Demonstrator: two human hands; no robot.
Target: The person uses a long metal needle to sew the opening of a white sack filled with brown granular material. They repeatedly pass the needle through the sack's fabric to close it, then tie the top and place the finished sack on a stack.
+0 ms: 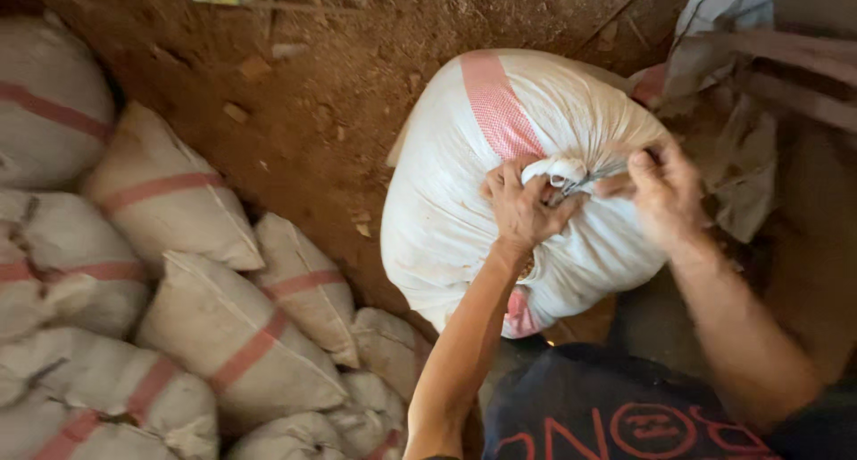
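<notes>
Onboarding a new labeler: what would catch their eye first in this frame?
First, the full white sack with a pink stripe at centre, standing on the reddish dirt floor. The left hand grips its gathered neck while the right hand pulls a cord away from it. At the left edge, a pile of similar striped sacks lies stacked.

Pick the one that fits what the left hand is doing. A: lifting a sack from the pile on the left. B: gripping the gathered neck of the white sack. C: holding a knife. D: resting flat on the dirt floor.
B: the left hand clutches the bunched neck of the white sack, while the right hand pulls a cord at it.
</notes>
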